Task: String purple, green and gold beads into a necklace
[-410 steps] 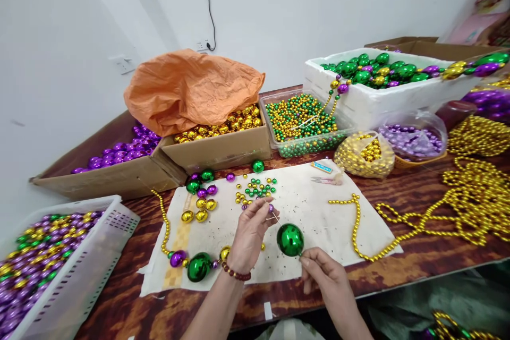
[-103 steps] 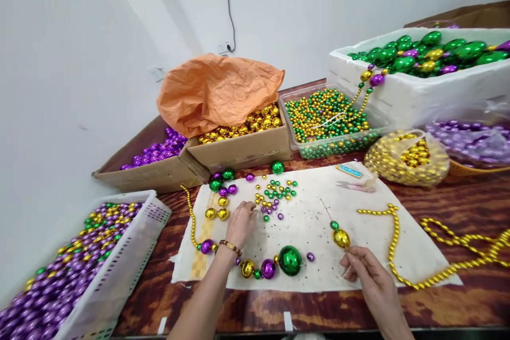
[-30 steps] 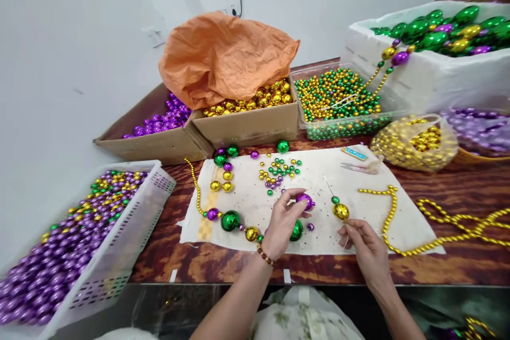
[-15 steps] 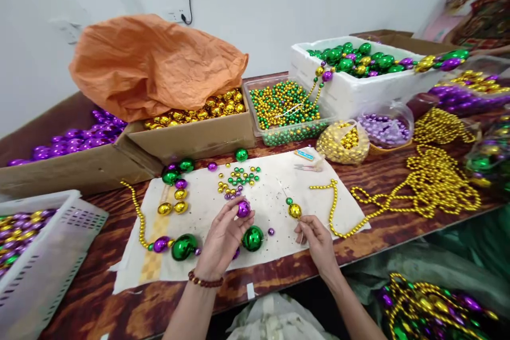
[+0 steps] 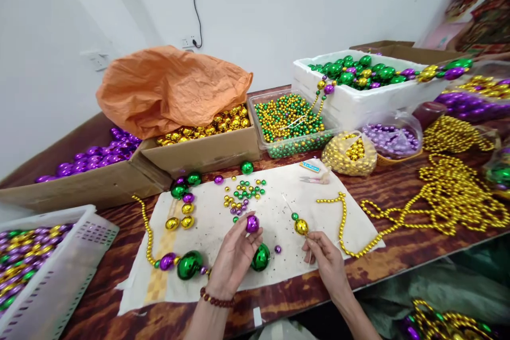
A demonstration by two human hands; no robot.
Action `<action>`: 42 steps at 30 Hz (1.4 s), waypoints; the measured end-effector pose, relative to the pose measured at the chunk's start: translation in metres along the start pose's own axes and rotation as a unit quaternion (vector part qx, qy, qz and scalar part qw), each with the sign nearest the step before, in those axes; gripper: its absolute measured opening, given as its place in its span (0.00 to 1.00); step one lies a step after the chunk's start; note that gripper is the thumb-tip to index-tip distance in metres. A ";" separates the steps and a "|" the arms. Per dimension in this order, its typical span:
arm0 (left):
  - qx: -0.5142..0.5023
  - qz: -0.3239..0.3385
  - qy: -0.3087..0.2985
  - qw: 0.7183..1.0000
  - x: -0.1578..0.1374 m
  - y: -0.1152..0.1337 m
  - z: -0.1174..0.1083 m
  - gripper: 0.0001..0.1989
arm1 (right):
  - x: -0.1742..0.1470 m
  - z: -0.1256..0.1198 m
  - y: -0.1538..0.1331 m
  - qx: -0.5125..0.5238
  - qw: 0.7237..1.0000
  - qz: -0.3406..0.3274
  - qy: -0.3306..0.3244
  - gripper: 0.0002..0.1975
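Note:
In the head view my left hand [image 5: 233, 263], with a brown bead bracelet at its wrist, pinches a shiny purple ball bead [image 5: 252, 224] at its fingertips. My right hand [image 5: 324, 257] closes thumb and finger on a thread just below a gold ball bead [image 5: 301, 227]. A small green bead [image 5: 295, 216] sits above the gold one, and a thin needle [image 5: 285, 201] sticks up past it. Beside my left hand lies a large green ball [image 5: 261, 257], partly hidden by the fingers. A small purple bead [image 5: 278, 249] rests on the cloth between my hands.
The white cloth [image 5: 215, 196] carries loose small beads [image 5: 249, 189], a strung row with a large green ball [image 5: 189, 265], and snips [image 5: 314, 179]. Behind stand a carton of gold balls [image 5: 199, 156], a clear bead tub [image 5: 295, 117] and a foam box [image 5: 338, 90]. Gold bead chains [image 5: 450, 191] lie right.
The view has tilted upward, so everything sits lower in the picture. Both hands keep their holds, the left on the purple bead, the right on the thread.

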State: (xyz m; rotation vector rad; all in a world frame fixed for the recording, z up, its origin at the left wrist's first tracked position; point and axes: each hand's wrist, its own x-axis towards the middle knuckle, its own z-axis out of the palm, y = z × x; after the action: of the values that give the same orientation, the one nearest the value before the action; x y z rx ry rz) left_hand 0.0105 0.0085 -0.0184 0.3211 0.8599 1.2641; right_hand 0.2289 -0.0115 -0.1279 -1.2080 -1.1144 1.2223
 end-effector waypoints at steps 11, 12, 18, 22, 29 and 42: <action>0.104 0.066 0.117 0.985 -0.012 -0.007 -0.001 0.21 | 0.004 0.006 -0.008 0.030 0.999 0.003 0.014 0.12; 0.114 0.069 0.125 0.983 -0.011 -0.011 0.000 0.23 | 0.004 0.006 -0.009 0.032 0.999 0.002 0.015 0.12; 0.160 0.077 0.127 0.976 0.000 -0.032 0.021 0.21 | 0.007 0.003 -0.009 0.035 0.999 -0.005 -0.013 0.13; 0.161 0.063 0.115 0.978 0.007 -0.043 0.046 0.20 | 0.007 0.000 -0.004 0.035 0.999 -0.003 -0.021 0.13; 0.211 -0.002 0.062 0.975 0.016 -0.066 0.074 0.23 | 0.008 -0.001 -0.002 0.070 0.997 0.003 0.019 0.14; 0.156 0.017 0.094 0.983 -0.026 -0.090 0.083 0.22 | 0.006 -0.018 -0.011 0.099 0.995 0.021 -0.014 0.09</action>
State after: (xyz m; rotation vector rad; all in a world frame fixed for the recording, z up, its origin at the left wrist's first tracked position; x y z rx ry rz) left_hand 0.1310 -0.0239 -0.0116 0.4726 1.2243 1.2030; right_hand 0.2481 -0.0057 -0.1182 -1.0700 -0.9661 1.3511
